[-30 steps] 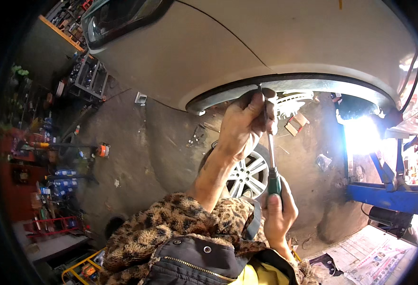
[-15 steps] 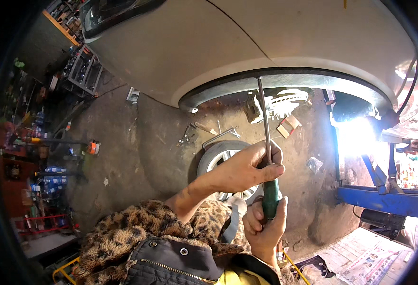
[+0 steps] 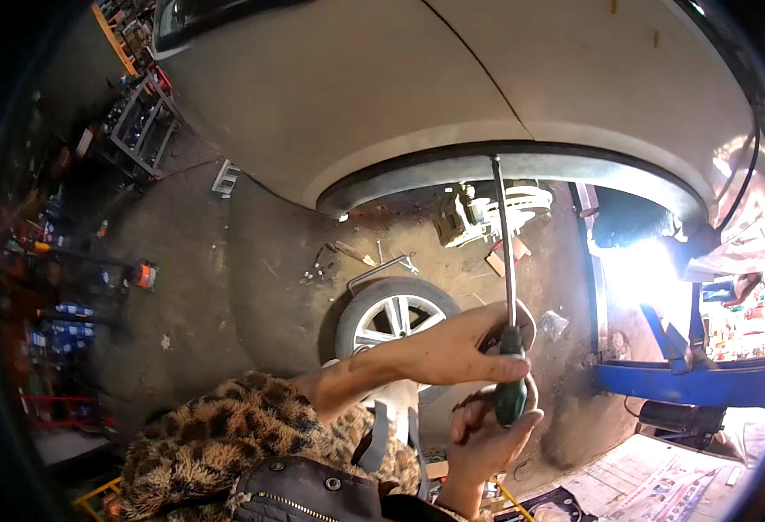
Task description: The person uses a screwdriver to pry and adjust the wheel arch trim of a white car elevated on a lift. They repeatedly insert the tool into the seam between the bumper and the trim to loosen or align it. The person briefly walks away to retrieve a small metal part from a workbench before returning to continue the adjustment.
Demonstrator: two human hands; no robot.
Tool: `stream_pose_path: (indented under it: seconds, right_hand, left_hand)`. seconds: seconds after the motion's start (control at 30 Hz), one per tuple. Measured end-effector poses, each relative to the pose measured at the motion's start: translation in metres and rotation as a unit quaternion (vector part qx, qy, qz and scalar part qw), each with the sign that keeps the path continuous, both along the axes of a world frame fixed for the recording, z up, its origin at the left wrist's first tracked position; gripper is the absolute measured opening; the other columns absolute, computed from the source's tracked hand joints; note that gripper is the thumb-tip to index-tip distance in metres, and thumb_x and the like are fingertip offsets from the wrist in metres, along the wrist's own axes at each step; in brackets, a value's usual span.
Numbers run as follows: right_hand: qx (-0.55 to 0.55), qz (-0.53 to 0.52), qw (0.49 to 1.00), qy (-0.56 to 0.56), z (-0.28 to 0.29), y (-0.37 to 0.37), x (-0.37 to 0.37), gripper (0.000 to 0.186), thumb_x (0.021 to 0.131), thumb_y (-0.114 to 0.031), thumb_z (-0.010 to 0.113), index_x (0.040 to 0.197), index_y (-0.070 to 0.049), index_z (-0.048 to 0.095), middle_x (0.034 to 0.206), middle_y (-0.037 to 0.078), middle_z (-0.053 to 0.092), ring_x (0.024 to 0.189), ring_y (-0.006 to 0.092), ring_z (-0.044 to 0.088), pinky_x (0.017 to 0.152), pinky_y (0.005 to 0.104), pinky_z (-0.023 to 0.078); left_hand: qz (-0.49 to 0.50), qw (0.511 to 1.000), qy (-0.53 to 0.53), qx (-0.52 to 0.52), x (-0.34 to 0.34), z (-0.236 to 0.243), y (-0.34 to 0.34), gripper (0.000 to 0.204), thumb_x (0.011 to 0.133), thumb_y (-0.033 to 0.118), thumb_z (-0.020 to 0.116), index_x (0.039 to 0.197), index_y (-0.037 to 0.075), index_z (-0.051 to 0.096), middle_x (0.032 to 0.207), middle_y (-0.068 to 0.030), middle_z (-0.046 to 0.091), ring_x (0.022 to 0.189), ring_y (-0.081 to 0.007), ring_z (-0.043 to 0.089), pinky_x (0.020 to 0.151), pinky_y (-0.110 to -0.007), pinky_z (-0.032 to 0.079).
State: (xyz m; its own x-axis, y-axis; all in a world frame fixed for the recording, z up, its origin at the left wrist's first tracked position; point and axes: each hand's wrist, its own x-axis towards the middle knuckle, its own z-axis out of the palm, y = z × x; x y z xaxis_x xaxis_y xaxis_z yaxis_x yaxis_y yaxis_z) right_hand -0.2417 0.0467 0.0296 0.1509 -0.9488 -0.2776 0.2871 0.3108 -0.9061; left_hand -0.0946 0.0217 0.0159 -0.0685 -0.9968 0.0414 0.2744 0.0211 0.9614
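A long screwdriver (image 3: pixel 507 261) with a steel shaft and green handle points away from me. Its tip meets, or lies just over, the dark edge of the wheel arch (image 3: pixel 408 165) on a pale car body (image 3: pixel 374 87); contact is hard to judge. My left hand (image 3: pixel 461 344) wraps round the upper handle, thumb across it. Below it my right hand (image 3: pixel 487 444) closes round the handle's rear end. Beyond the shaft, the brake disc and hub (image 3: pixel 517 206) show under the arch.
A wheel with a silver rim (image 3: pixel 397 315) lies on the floor below my left forearm. A wheel wrench (image 3: pixel 380 271), small loose parts and a reddish box (image 3: pixel 508 257) lie near it. At right stands a blue lift arm (image 3: pixel 695 380) beside a glaring lamp.
My left hand has shifted from the shaft to the upper part of the green handle. The view has moved somewhat, showing more of the wheel. My right hand keeps the handle end.
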Motion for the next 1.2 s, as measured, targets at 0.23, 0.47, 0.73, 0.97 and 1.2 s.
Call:
stream_pose_path:
  seconds: [0.23,0.47,0.73,0.97,1.2]
  right_hand:
    - [-0.404,-0.029,0.791,0.458,-0.047,0.004,-0.027,0.042,0.087,-0.033,0.059,0.114,0.0,0.055,0.091,0.013,0.055,0.07,0.0191,0.054,0.058,0.0279,0.044]
    - [-0.18,-0.077,0.946,0.259,-0.055,0.018,-0.034,0.057,0.087,-0.05,0.063,0.117,-0.003,0.049,0.114,0.016,0.053,0.096,0.0207,0.058,0.075,0.0331,0.05]
    - [-0.282,-0.017,0.914,0.29,-0.003,0.011,-0.002,0.03,0.093,-0.02,0.054,0.117,-0.009,0.042,0.1,0.023,0.052,0.079,0.0303,0.057,0.06,0.0329,0.047]
    - [-0.478,-0.011,0.801,0.36,-0.036,0.006,-0.015,0.015,0.084,-0.009,0.064,0.094,0.001,0.057,0.109,0.019,0.051,0.085,0.0268,0.057,0.067,0.0337,0.049]
    - [-0.025,0.096,0.995,0.012,-0.007,0.015,-0.015,0.075,0.094,-0.064,0.038,0.13,0.001,0.036,0.075,0.014,0.057,0.051,0.0177,0.053,0.043,0.0267,0.042]
  left_hand:
    - [-0.151,0.988,-0.012,0.0,0.013,-0.006,-0.005,0.045,0.087,0.042,0.067,0.111,0.007,0.053,0.092,-0.0037,0.056,0.083,-0.0117,0.053,0.069,-0.029,0.043]
    - [-0.04,0.996,0.078,0.001,-0.001,0.002,0.003,0.052,0.085,0.039,0.072,0.119,0.007,0.048,0.094,-0.0025,0.052,0.087,-0.0107,0.049,0.073,-0.027,0.041]
    - [-0.099,0.988,0.096,-0.068,0.007,-0.022,0.0,0.067,0.086,0.041,0.068,0.135,0.005,0.039,0.112,-0.0081,0.052,0.104,-0.02,0.05,0.092,-0.037,0.039]
    - [-0.002,0.999,-0.053,0.012,0.003,0.004,0.006,0.044,0.084,0.042,0.072,0.102,0.004,0.058,0.077,-0.0018,0.059,0.073,-0.0117,0.056,0.063,-0.028,0.045]
    - [-0.04,0.993,0.103,-0.047,0.004,-0.015,0.004,0.049,0.087,0.035,0.071,0.118,0.005,0.049,0.11,-0.0046,0.052,0.102,-0.0105,0.048,0.08,-0.026,0.042]
